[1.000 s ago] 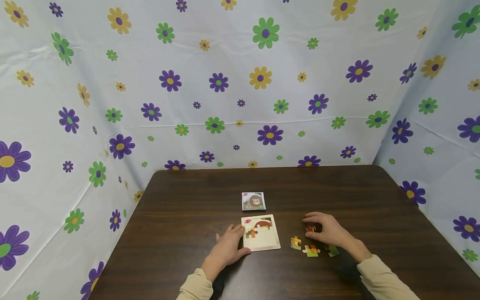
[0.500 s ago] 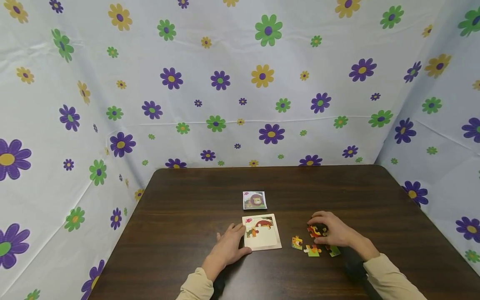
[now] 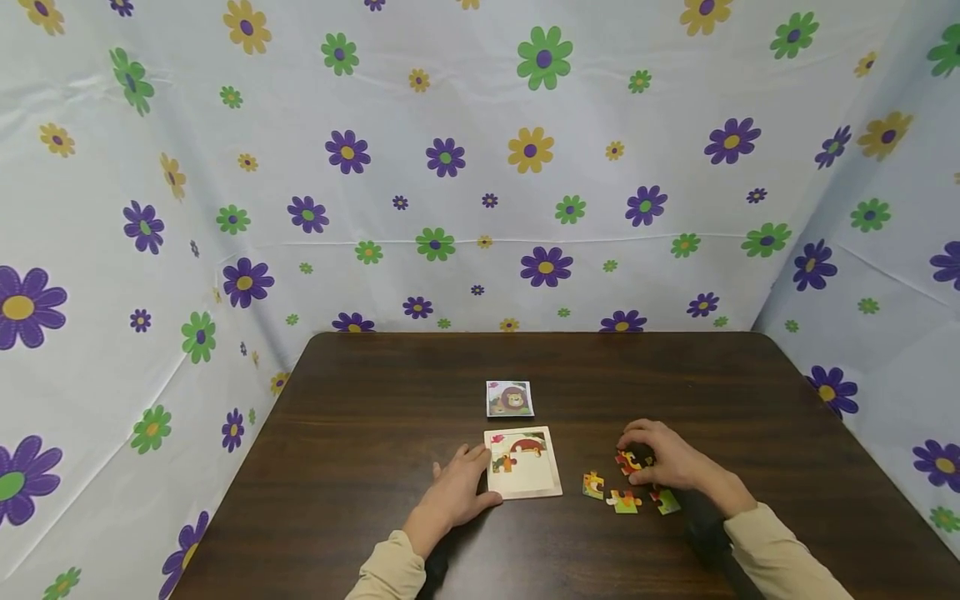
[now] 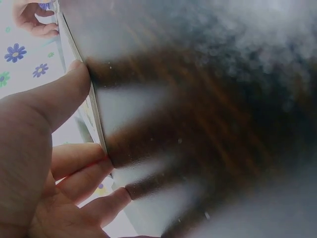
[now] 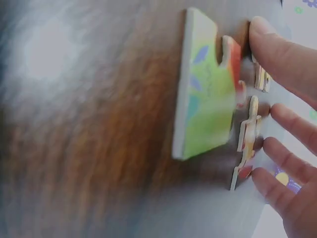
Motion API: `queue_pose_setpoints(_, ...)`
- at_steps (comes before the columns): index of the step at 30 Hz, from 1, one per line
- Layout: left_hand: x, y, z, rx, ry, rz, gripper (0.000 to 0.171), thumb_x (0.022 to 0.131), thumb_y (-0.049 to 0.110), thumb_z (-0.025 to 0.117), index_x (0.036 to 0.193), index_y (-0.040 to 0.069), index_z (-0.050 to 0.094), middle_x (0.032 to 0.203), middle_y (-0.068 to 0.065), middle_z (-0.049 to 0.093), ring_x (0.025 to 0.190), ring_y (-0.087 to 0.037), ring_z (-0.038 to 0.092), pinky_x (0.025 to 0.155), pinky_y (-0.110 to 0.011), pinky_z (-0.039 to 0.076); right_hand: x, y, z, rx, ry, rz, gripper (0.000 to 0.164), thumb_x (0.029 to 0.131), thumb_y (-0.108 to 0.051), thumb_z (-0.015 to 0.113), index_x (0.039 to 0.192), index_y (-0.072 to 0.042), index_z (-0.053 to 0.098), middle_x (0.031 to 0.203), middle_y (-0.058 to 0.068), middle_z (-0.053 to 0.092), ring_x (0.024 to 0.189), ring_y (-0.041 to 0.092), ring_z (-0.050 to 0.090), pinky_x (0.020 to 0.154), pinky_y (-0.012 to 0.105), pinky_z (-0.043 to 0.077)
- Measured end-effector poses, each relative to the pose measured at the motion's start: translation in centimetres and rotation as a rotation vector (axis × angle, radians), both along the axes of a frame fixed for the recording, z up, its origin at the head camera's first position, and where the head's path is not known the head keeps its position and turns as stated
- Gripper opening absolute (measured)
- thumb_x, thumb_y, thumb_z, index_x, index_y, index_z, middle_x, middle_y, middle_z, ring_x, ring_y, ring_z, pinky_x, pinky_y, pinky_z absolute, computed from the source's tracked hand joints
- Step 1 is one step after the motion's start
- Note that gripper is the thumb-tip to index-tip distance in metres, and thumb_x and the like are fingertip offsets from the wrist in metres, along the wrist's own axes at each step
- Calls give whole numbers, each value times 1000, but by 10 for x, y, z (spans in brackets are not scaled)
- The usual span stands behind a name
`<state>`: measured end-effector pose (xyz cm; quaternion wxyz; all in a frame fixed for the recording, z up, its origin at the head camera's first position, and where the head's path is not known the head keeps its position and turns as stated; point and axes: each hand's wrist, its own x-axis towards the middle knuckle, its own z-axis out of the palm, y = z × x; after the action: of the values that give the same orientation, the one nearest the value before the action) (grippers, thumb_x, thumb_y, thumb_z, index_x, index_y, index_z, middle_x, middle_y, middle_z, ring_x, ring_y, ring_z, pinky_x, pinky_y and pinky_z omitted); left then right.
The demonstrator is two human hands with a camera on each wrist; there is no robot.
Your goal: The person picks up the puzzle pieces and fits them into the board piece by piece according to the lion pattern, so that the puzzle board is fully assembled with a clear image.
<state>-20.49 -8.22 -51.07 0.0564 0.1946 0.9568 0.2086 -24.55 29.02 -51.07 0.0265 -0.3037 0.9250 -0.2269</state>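
My left hand (image 3: 452,493) rests at the left side of a square wooden puzzle tray (image 3: 534,479), thumb at its near corner and fingertips along its left edge. Two or so joined pieces (image 3: 527,448) lie along the tray's top and left. Over loose jigsaw pieces to the right, my right hand (image 3: 669,461) arches with fingers spread. A red-and-yellow piece (image 3: 626,463) lies between its thumb and fingers, with no clear grip on it. Close by are a yellow piece (image 3: 592,485), an orange-and-green piece (image 3: 623,502) and a green piece (image 5: 208,94), partly under the hand in the head view.
A square picture card (image 3: 509,400) with a lion on it lies just beyond the tray. The dark wooden table (image 3: 375,400) extends on every side. Behind it hangs a white curtain (image 3: 420,283) printed with flowers.
My right hand has shifted a little to the right over the pieces, showing more of the red-and-yellow one, then has stayed almost still. The left hand keeps its place at the tray.
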Motion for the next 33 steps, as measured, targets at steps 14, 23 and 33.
queue_pose_setpoints(14,0,-2,-1,0,2,-2,64,81,38,76,133,7,55,139,-13,51,130,-41,41,86,-77,30,-1,-18,3,-141,1,-174,30,79,2,75,98,-7,54,80,-2,60,58,2,47,53,23,39)
queue_pose_setpoints(23,1,-4,-2,-3,-2,3,65,81,38,76,133,7,54,139,-13,51,130,-41,41,87,-78,29,-3,-26,5,-213,92,-249,20,80,4,72,95,-7,65,83,2,66,72,15,66,64,30,55)
queue_pose_setpoints(33,0,-1,0,-5,10,-5,64,81,38,76,133,7,54,139,-11,51,130,-39,41,87,-77,30,-5,-60,17,-376,48,-316,15,80,-3,76,94,-6,70,83,3,70,70,12,66,63,23,53)
